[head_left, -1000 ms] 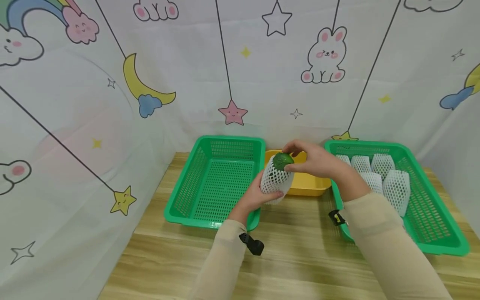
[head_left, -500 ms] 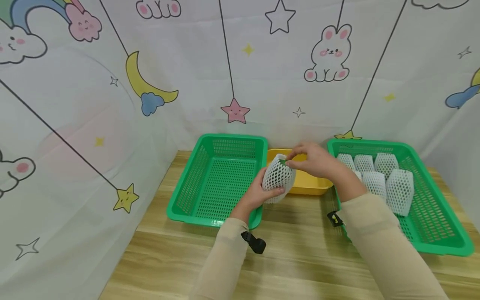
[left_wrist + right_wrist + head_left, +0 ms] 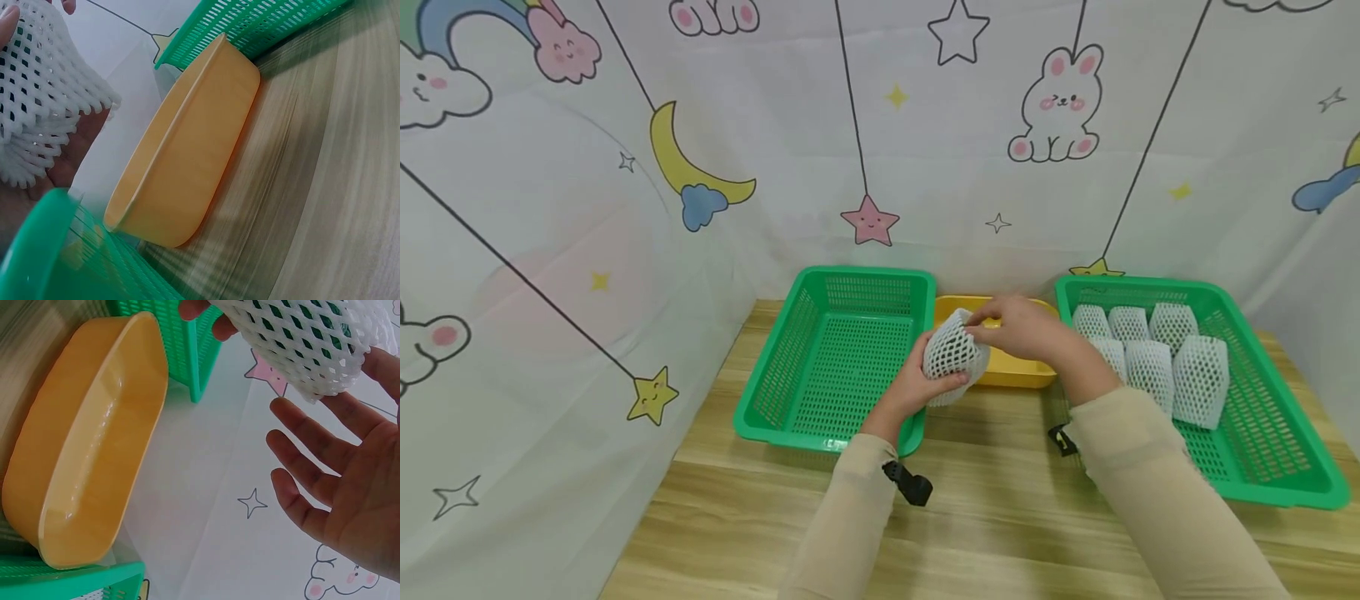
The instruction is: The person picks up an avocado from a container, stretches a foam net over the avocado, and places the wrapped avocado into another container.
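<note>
A white foam net sleeve encloses a green fruit, whose colour shows through the mesh in the right wrist view. My left hand grips the sleeved fruit from below and the left side, above the table. At its upper end, the thumb and forefinger of my right hand pinch the sleeve's rim, while the other fingers are spread in the right wrist view. The left wrist view shows the sleeve bunched and folded at one end. The fruit's exact kind is hidden by the net.
On the left stands a green basket with nothing in it. A yellow basin sits behind my hands. The right green basket holds several fruits in foam nets. A printed curtain hangs behind the wooden table.
The green top of the fruit showed above the sleeve a second ago; now the net covers it. My right fingers have pulled the rim over and shifted slightly down.
</note>
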`<state>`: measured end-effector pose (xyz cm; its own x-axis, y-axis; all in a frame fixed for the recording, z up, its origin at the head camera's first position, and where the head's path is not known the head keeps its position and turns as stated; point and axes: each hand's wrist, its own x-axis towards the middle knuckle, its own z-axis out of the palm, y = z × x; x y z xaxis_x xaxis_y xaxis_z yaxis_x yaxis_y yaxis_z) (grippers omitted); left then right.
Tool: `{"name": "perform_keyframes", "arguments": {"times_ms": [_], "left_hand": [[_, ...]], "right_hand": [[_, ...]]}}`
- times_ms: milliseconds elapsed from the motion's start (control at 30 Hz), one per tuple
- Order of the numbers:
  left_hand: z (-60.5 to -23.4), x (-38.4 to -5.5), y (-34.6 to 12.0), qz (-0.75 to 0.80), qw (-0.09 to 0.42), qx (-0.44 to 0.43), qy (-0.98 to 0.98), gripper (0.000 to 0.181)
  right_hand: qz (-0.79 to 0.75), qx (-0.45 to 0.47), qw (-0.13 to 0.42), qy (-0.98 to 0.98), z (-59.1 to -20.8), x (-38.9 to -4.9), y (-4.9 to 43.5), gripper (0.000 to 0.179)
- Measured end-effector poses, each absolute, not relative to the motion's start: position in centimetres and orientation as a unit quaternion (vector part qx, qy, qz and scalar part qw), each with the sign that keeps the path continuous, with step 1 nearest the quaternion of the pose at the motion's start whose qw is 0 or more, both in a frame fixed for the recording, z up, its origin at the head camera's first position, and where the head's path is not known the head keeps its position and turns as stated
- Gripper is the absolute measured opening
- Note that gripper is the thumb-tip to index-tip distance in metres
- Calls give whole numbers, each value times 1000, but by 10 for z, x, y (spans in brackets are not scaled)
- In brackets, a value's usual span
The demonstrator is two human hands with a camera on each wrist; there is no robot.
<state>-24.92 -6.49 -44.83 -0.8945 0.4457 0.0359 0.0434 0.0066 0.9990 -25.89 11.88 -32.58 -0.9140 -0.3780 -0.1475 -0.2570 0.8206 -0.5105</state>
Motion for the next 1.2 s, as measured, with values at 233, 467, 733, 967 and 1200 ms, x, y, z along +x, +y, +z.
{"name": "perform_keyframes", "arguments": {"times_ms": [233, 467, 733, 967, 1200], "left_hand": [[-451, -249, -65, 690, 138, 182, 687, 75], [-431, -237, -68, 699, 152, 186, 674, 79], [-455, -248, -67, 710, 136, 208, 659, 95], [-455, -250, -64, 711, 137, 195, 661, 94], [-454, -250, -64, 704, 135, 202, 667, 100]], "right_hand": [[-370, -139, 140, 908, -333, -257, 127, 49], [-501, -137, 244, 819, -363, -252, 131, 81], [-581, -136, 245, 764, -387, -249, 122, 79], [-597, -133, 235, 755, -392, -250, 124, 79], [-591, -135, 236, 759, -391, -250, 125, 73]]}}
